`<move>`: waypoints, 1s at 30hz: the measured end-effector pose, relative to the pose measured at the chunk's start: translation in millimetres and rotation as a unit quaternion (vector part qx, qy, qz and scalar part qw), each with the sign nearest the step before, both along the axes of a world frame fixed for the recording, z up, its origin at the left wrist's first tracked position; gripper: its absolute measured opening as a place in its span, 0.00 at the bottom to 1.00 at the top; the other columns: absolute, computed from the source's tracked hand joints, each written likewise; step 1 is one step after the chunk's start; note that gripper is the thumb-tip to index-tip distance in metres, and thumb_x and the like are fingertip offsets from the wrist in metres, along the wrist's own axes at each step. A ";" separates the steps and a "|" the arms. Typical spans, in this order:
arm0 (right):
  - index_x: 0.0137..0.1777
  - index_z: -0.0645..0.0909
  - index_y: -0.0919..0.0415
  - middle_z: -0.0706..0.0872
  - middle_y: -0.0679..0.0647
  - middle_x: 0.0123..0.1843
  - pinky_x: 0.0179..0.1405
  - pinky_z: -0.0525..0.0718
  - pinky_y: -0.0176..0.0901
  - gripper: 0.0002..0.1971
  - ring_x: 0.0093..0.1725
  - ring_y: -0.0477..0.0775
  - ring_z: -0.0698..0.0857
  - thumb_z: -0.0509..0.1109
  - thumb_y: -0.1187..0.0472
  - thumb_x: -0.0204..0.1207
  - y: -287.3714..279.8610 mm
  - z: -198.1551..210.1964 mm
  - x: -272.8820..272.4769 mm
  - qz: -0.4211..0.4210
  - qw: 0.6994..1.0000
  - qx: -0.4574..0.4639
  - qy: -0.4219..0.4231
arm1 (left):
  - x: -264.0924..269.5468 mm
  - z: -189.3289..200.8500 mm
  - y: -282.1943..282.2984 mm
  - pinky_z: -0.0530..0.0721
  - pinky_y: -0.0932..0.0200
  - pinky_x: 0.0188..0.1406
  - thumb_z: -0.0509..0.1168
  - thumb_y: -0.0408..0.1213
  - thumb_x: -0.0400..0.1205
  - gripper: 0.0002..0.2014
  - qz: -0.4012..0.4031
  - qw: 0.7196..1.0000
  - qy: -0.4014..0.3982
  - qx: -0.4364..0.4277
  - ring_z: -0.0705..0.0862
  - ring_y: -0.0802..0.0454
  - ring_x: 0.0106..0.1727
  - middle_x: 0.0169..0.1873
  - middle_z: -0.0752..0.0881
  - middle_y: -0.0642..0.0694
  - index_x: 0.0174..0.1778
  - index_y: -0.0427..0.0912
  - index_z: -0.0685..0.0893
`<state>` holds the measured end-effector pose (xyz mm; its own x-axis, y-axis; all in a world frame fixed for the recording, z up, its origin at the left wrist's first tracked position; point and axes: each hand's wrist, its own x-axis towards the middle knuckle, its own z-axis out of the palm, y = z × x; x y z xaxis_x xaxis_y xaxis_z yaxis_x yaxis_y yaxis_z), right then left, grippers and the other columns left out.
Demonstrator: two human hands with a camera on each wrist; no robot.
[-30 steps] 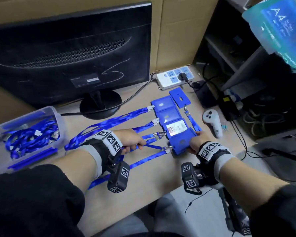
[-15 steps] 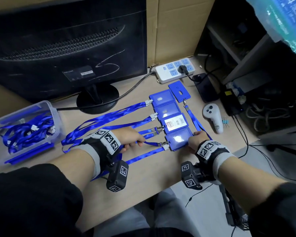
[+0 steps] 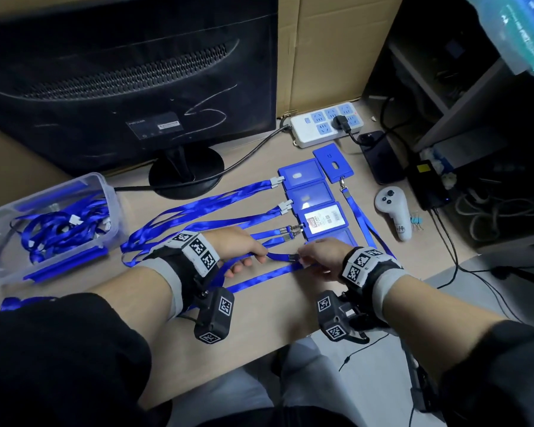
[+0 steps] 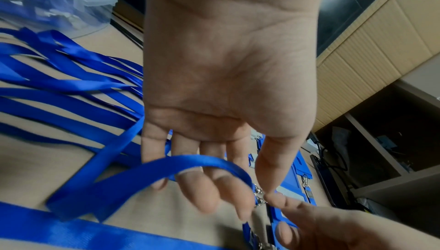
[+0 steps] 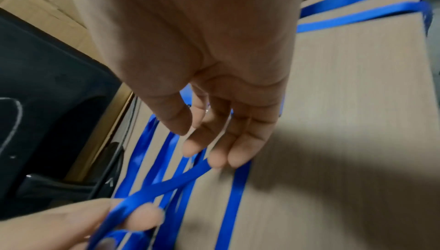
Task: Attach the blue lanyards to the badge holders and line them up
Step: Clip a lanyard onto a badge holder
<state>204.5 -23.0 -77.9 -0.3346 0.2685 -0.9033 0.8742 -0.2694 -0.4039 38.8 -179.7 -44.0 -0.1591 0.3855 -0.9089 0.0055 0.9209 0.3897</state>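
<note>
Pinching the blue lanyard (image 3: 276,257) strap, the left hand (image 3: 239,249) has thumb and fingers clamped on it near the desk's (image 3: 269,306) front edge. The right hand (image 3: 322,257) nips the strap's clip end beside the nearest badge holder (image 3: 341,237), last in the row. I'd keep the strap taut and flat, untwisted, and level the holder with its neighbours.

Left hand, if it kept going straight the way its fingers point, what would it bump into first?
Most likely the right hand. The left hand grips a blue lanyard and points along it toward the clip end, where the right hand's fingertips meet it. Depth is uncertain.
</note>
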 end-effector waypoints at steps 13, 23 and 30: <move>0.47 0.80 0.57 0.85 0.50 0.30 0.35 0.76 0.40 0.16 0.28 0.52 0.80 0.56 0.50 0.89 -71.0 3.8 -60.4 0.147 0.986 -0.059 -0.051 | -13.6 9.2 -69.9 0.71 0.46 0.50 0.71 0.48 0.70 0.13 -0.085 0.994 -0.025 0.059 0.79 0.45 0.44 0.41 0.88 0.40 0.37 0.41 0.90; 0.39 0.74 0.58 0.81 0.56 0.38 0.19 0.81 0.37 0.13 0.27 0.51 0.83 0.61 0.59 0.87 -81.9 2.5 -82.8 0.298 0.949 0.063 -0.079 | -30.3 5.2 -152.6 0.76 0.61 0.40 0.66 0.48 0.84 0.15 -0.029 0.997 0.061 -0.034 0.77 0.52 0.31 0.27 0.82 0.52 0.45 0.41 0.91; 0.39 0.74 0.57 0.82 0.57 0.40 0.20 0.84 0.38 0.14 0.35 0.55 0.83 0.59 0.59 0.88 -92.7 -10.7 -89.0 0.347 0.930 0.069 -0.099 | -28.4 -12.6 -184.2 0.73 0.60 0.39 0.62 0.35 0.83 0.11 -0.063 0.967 0.188 -0.163 0.75 0.46 0.35 0.28 0.78 0.46 0.33 0.41 0.79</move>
